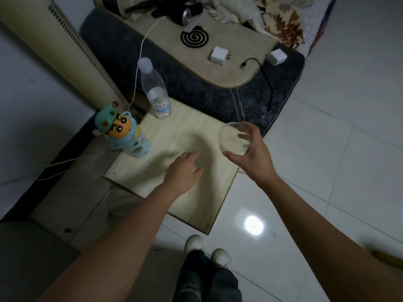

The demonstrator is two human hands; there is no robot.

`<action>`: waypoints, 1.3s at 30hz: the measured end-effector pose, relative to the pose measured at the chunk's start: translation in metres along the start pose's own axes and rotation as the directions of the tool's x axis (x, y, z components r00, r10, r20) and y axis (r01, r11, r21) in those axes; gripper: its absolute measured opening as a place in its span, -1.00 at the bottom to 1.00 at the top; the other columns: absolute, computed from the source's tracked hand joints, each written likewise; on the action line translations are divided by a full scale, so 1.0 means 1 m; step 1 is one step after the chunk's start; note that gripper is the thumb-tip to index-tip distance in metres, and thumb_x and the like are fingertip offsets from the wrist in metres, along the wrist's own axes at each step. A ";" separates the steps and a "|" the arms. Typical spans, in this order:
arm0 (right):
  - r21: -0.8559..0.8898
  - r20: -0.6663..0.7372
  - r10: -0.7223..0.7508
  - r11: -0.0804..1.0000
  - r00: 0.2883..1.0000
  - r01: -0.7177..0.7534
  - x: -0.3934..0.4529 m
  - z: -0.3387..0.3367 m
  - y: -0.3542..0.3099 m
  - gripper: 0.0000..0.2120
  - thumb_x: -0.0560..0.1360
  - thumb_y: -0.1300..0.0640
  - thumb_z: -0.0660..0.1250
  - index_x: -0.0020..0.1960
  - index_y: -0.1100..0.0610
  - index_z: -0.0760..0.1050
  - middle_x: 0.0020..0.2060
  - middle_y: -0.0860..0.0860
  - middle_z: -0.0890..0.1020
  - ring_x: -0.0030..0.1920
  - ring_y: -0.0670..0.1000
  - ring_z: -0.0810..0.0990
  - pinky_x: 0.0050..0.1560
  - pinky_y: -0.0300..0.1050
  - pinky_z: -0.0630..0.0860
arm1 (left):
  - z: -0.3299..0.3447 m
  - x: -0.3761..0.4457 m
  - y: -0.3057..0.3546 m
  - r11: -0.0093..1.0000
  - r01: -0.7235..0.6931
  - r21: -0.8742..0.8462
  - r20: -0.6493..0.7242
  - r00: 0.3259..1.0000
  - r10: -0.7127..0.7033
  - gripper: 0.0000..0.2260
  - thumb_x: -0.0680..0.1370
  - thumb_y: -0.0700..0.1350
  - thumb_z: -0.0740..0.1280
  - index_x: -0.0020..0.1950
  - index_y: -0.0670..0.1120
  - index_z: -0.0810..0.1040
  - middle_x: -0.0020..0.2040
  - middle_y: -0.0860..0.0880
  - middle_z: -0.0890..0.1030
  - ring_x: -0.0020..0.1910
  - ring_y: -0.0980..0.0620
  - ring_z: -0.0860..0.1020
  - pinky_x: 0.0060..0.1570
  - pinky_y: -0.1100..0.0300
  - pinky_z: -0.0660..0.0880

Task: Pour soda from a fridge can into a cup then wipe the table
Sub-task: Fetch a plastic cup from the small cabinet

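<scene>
Nearest the lens: both bare forearms reached forward from the bottom edge, with dark trouser legs and pale shoes (pixel 207 251) below them on glossy white tile.

Left to right across the low wooden table (pixel 139 171):
- Cartoon figurine (pixel 124 132) stood at the table's left edge, upright.
- Clear plastic water bottle (pixel 156 92), capped and nearly empty, stood at the far left corner.
- Left hand (pixel 182 171) lay over the middle of the table, palm down, fingers relaxed and slightly spread, holding nothing. Could not tell whether it touched the wood or hung just above it.
- Right hand (pixel 250 149) was at the far right corner, fingers and thumb curled round the clear glass cup (pixel 234 138) from the near and right sides. Cup appeared empty, mouth tipped toward the camera; whether its base sat on the table could not be told.

No soda can on the table. A can-like metal end showed on the beige mat on the dark bed beyond, too dim to identify.

Handling judgement: cup looked thin, rigid, smooth, light while empty, probably fragile and slick if wet. Best gripped round the mid-wall with thumb opposite fingers, clear of the rim, and set flat and well inside the table edge before pouring.
</scene>
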State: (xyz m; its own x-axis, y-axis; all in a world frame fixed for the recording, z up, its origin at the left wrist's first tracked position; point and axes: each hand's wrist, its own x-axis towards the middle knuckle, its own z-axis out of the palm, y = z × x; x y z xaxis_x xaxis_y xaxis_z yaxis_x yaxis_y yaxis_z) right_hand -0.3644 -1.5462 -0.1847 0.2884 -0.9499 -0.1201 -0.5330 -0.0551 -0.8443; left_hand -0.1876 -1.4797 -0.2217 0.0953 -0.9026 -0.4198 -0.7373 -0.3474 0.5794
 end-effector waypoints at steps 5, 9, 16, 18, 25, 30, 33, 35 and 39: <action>-0.005 -0.054 -0.012 1.000 0.998 0.011 -0.043 -0.043 -0.043 -0.22 0.30 0.13 0.52 0.40 0.09 0.20 0.19 -0.09 0.46 0.17 -0.13 0.43 0.08 -0.31 0.36 | -0.028 -0.033 0.061 0.796 0.155 -0.585 0.020 0.984 -0.176 -0.75 0.56 -0.14 0.24 0.23 -0.14 0.47 0.12 -0.09 0.56 -0.01 0.05 0.51 0.04 0.19 0.41; -0.018 -0.096 0.010 1.000 0.995 -0.012 -0.084 -0.071 -0.062 -0.18 0.30 0.12 0.53 0.42 0.04 0.15 0.19 -0.12 0.45 0.20 -0.10 0.44 0.13 -0.19 0.42 | -0.040 -0.063 0.107 0.610 0.272 -0.744 0.219 0.962 -0.162 -0.81 0.59 -0.07 0.18 0.13 -0.11 0.48 0.04 -0.12 0.60 -0.10 -0.02 0.57 0.01 0.10 0.47; -0.008 -0.207 0.090 0.996 0.974 -0.093 -0.159 -0.113 -0.065 -0.24 0.31 0.11 0.52 0.37 0.09 0.18 0.26 -0.01 0.48 0.22 -0.07 0.46 0.03 -0.32 0.40 | -0.021 -0.107 0.168 0.657 0.303 -0.691 0.373 0.927 -0.036 -0.72 0.63 0.04 0.05 0.07 -0.08 0.48 0.01 -0.10 0.60 -0.02 -0.10 0.58 0.09 -0.01 0.48; 0.009 -0.254 0.112 0.994 0.961 -0.113 -0.182 -0.125 -0.061 -0.23 0.31 0.11 0.52 0.38 0.08 0.18 0.26 -0.02 0.47 0.20 -0.08 0.45 0.01 -0.38 0.38 | -0.010 -0.122 0.183 0.689 0.280 -0.669 0.390 0.921 0.005 -0.71 0.63 0.05 0.05 0.08 -0.06 0.48 0.02 -0.09 0.61 -0.03 -0.08 0.60 0.09 -0.03 0.49; 0.123 -0.430 0.227 0.974 0.874 -0.192 -0.291 -0.165 -0.039 -0.25 0.31 0.11 0.52 0.38 0.03 0.19 0.19 -0.11 0.46 0.19 -0.10 0.47 0.03 -0.37 0.40 | 0.050 -0.188 0.236 0.751 0.247 -0.612 0.482 0.870 0.106 -0.72 0.62 0.04 0.07 -0.08 -0.03 0.51 -0.09 -0.05 0.62 -0.10 -0.05 0.60 0.08 -0.03 0.51; 0.196 -0.522 0.325 0.946 0.789 -0.259 -0.385 -0.186 -0.024 -0.24 0.33 0.15 0.50 0.40 -0.01 0.17 0.18 -0.15 0.43 0.18 -0.15 0.44 0.09 -0.35 0.40 | 0.110 -0.246 0.267 0.819 0.225 -0.528 0.584 0.797 0.157 -0.71 0.61 0.04 0.09 -0.05 -0.08 0.53 -0.12 -0.05 0.62 -0.16 -0.02 0.62 0.04 -0.03 0.52; 0.202 -0.583 0.367 0.930 0.725 -0.308 -0.441 -0.196 -0.015 -0.21 0.33 0.13 0.50 0.42 0.00 0.14 0.18 -0.19 0.40 0.19 -0.19 0.41 0.11 -0.36 0.37 | 0.147 -0.283 0.284 0.864 0.185 -0.469 0.639 0.746 0.187 -0.69 0.61 0.05 0.09 0.03 -0.11 0.53 -0.08 -0.07 0.63 -0.14 -0.04 0.64 0.02 -0.03 0.54; 0.222 -0.628 0.400 0.914 0.667 -0.340 -0.478 -0.200 -0.010 -0.21 0.33 0.12 0.50 0.42 0.01 0.13 0.17 -0.21 0.39 0.18 -0.21 0.39 0.10 -0.37 0.36 | 0.169 -0.308 0.293 0.886 0.158 -0.437 0.681 0.702 0.211 -0.69 0.60 0.05 0.10 0.03 -0.12 0.53 -0.07 -0.08 0.63 -0.14 -0.05 0.64 -0.01 -0.02 0.55; 0.271 -0.702 0.467 0.873 0.538 -0.405 -0.541 -0.206 -0.002 -0.26 0.34 0.08 0.49 0.39 0.02 0.17 0.15 -0.26 0.35 0.18 -0.21 0.37 0.16 -0.24 0.41 | 0.208 -0.352 0.313 0.925 0.086 -0.369 0.754 0.610 0.244 -0.69 0.60 0.04 0.10 0.01 -0.11 0.54 -0.05 -0.10 0.63 -0.14 -0.04 0.63 -0.03 0.01 0.55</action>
State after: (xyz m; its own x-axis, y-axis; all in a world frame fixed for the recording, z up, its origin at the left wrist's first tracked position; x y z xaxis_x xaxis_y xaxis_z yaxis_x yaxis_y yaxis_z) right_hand -0.6830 -1.0952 -0.0106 -0.6523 -0.7523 -0.0921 -0.3666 0.4195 -0.8304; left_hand -0.5913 -1.2178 -0.0382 -0.6257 -0.4436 -0.6416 -0.4271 -0.4934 0.7577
